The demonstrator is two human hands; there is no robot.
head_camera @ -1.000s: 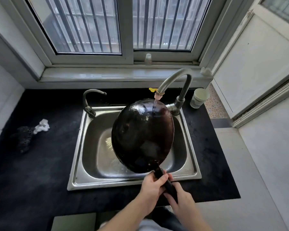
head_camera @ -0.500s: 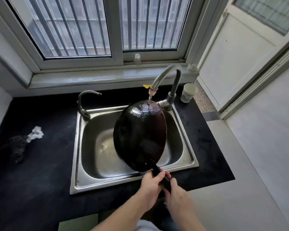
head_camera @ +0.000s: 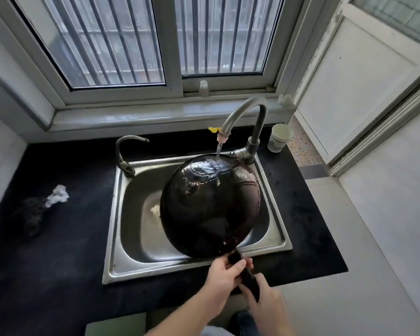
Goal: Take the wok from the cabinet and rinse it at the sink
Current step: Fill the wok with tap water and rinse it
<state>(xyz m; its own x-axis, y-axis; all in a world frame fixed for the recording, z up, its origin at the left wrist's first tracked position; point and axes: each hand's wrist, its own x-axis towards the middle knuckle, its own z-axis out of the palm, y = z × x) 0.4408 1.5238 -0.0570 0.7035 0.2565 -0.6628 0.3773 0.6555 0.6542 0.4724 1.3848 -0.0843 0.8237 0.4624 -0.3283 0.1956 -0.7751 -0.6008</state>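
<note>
The wok (head_camera: 210, 209) is out of the cabinet and over the sink (head_camera: 121, 238), so the fetching looks done and the rinse is under way. It is tilted, its dark surface facing up, with the tap (head_camera: 243, 115) at its 12 o'clock running water onto its far edge. Both hands clamp the handle (head_camera: 246, 275) at the wok's 5 o'clock: left hand (head_camera: 224, 278) nearer the pan, right hand (head_camera: 267, 301) behind it. Judging by the wet sheen, only the upper part is rinsed; the remainder, and whichever face is hidden, probably remain. A cup (head_camera: 279, 138) stands on the bench (head_camera: 58, 251) at the sink's 1 o'clock.
</note>
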